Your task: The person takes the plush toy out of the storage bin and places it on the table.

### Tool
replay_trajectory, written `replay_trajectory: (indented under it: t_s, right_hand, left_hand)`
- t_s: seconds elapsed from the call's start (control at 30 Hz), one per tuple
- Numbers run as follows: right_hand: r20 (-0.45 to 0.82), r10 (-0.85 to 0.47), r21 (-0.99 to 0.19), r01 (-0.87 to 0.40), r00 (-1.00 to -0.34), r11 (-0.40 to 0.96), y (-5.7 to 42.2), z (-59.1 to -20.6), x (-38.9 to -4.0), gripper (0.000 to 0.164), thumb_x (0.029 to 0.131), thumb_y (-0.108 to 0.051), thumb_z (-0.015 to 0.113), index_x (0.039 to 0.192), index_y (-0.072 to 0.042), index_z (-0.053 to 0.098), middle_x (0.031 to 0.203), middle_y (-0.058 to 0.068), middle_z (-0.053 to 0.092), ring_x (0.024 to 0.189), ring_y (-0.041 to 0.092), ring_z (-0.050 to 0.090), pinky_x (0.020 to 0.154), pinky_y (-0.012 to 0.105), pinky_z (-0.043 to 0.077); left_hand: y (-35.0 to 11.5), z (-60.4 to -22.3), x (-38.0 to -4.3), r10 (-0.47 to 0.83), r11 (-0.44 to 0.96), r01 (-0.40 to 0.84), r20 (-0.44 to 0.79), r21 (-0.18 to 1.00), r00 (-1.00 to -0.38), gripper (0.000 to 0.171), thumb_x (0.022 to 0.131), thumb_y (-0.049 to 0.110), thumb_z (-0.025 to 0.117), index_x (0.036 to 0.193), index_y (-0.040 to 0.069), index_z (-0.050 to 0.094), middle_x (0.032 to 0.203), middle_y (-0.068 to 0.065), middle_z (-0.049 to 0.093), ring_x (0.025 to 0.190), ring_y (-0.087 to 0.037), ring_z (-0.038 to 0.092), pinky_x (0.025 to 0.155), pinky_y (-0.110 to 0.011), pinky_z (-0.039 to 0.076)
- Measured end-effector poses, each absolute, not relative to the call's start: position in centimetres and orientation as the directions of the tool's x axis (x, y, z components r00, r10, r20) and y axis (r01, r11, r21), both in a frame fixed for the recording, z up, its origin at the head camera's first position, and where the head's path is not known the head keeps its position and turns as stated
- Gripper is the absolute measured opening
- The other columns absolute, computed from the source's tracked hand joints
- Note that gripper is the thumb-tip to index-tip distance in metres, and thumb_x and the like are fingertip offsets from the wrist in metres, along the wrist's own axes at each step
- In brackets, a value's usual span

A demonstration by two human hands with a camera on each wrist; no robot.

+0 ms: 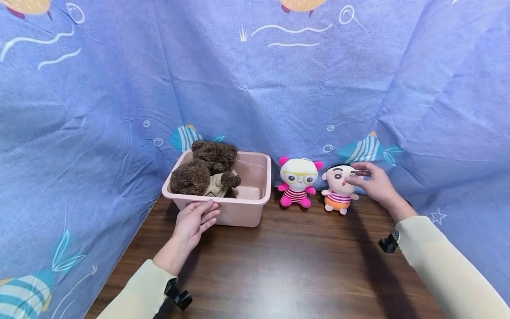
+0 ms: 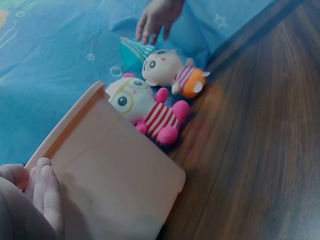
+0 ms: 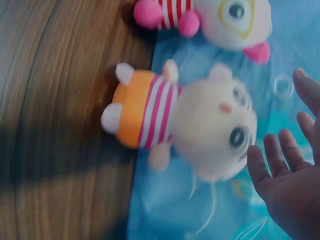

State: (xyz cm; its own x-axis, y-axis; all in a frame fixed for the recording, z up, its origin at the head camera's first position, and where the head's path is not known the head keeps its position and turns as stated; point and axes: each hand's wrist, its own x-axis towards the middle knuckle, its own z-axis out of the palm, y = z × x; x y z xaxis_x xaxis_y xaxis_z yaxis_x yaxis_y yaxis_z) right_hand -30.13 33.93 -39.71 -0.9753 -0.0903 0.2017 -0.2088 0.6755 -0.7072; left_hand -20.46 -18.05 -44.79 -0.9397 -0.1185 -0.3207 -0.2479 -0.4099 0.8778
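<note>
The doll in orange shorts sits right of centre in the head view, its feet on the dark wooden tabletop and its back toward the blue curtain. We judge that the curtain helps prop it up, since so large a head on so small a body would probably tip it over.

On the right of the head view, we see the right hand just beside the doll's head, fingers spread and holding nothing. That spread suits a round, soft head, in our judgement. Near the top centre of the left wrist view there seems to be a slight gap between them; in the right wrist view we cannot tell whether the nearest fingertip touches.

Below and left of centre in the head view, the left hand pinches the front rim of the pink bin, thumb over the edge and fingers against the outer wall. We read this as steadying, because the bin looks like light plastic.

Brown plush bears, seemingly two, lean in the bin's left half, heads above the rim, probably too bulky to lie flat. The pink panda doll sits upright between the bin and the other doll, also backed by the curtain.
</note>
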Motion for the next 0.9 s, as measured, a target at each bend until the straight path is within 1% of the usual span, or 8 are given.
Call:
replay_trajectory:
  t_s: [0.07,0.13,0.2,0.27,0.37,0.57,0.77,0.9]
  right_hand:
    - [0.198,-0.132,-0.712,-0.235,-0.971,0.662,32.6,-39.3,-30.2,0.062,0.092,-0.031,0.079,0.139,0.0,0.055,0.137,0.027,0.06,0.126,0.044,0.057,0.08,0.012,0.045]
    - [0.19,-0.167,-0.726,-0.252,-0.968,0.64,31.1,-38.9,-30.4,0.059,0.092,-0.029,0.079,0.138,-0.001,0.056,0.137,0.026,0.061,0.125,0.042,0.059,0.086,0.02,0.05]
    - [0.179,-0.205,-0.735,-0.269,-0.962,0.622,29.6,-38.5,-30.6,0.059,0.092,-0.029,0.079,0.139,-0.002,0.056,0.137,0.025,0.061,0.126,0.042,0.058,0.094,0.033,0.052]
    - [0.178,-0.244,-0.742,-0.293,-0.953,0.603,27.9,-38.1,-30.9,0.059,0.093,-0.03,0.079,0.139,-0.003,0.055,0.138,0.024,0.06,0.126,0.042,0.058,0.098,0.046,0.051]
    - [0.185,-0.297,-0.746,-0.331,-0.937,0.579,25.3,-37.2,-31.4,0.059,0.092,-0.03,0.08,0.139,-0.004,0.056,0.14,0.023,0.059,0.128,0.043,0.057,0.1,0.053,0.051]
    - [0.201,-0.385,-0.742,-0.397,-0.901,0.54,19.5,-35.2,-32.5,0.058,0.089,-0.026,0.082,0.137,-0.006,0.058,0.142,0.02,0.059,0.129,0.039,0.059,0.103,0.055,0.051]
    - [0.215,-0.488,-0.735,-0.469,-0.846,0.49,13.4,-33.8,-33.4,0.056,0.087,-0.02,0.084,0.135,-0.005,0.059,0.139,0.018,0.061,0.124,0.038,0.062,0.102,0.052,0.053]
    - [0.184,-0.539,-0.725,-0.483,-0.822,0.49,9.6,-33.6,-34.0,0.059,0.085,-0.024,0.085,0.135,-0.008,0.06,0.139,0.014,0.061,0.122,0.031,0.063,0.104,0.049,0.053]
  left_hand:
    - [-18.4,-44.7,-20.4,-0.117,-0.416,-0.246,-0.319,0.876,-0.94,0.018,0.101,0.017,0.067,0.113,0.009,0.056,0.089,0.004,0.08,0.082,-0.01,0.077,0.07,-0.024,0.061]
    - [-18.6,-44.6,-20.4,-0.117,-0.422,-0.244,-0.32,0.873,-0.94,0.017,0.101,0.018,0.067,0.111,0.01,0.056,0.089,0.004,0.08,0.082,-0.01,0.077,0.07,-0.024,0.061]
    - [-18.7,-44.5,-20.4,-0.115,-0.427,-0.245,-0.321,0.871,-0.94,0.016,0.101,0.019,0.067,0.109,0.011,0.057,0.089,0.003,0.08,0.082,-0.01,0.077,0.07,-0.024,0.061]
    - [-18.7,-44.5,-20.3,-0.117,-0.429,-0.245,-0.322,0.869,-0.94,0.015,0.101,0.02,0.068,0.108,0.011,0.057,0.088,0.004,0.08,0.081,-0.01,0.077,0.069,-0.023,0.061]
    - [-18.6,-44.6,-20.4,-0.122,-0.431,-0.241,-0.321,0.87,-0.939,0.014,0.101,0.02,0.068,0.107,0.011,0.058,0.086,0.004,0.079,0.079,-0.009,0.077,0.067,-0.023,0.061]
    - [-18.4,-44.7,-20.8,-0.136,-0.42,-0.241,-0.323,0.875,-0.937,0.02,0.101,0.018,0.067,0.113,0.008,0.055,0.084,0.005,0.079,0.077,-0.008,0.076,0.066,-0.023,0.061]
    - [-18.5,-44.6,-20.8,-0.134,-0.394,-0.246,-0.32,0.886,-0.938,0.025,0.102,0.019,0.066,0.118,0.006,0.052,0.086,0.005,0.079,0.079,-0.008,0.076,0.067,-0.022,0.061]
    - [-18.5,-44.5,-20.9,-0.134,-0.387,-0.253,-0.326,0.887,-0.936,0.025,0.101,0.018,0.065,0.12,0.006,0.052,0.086,0.005,0.079,0.078,-0.007,0.076,0.065,-0.022,0.06]
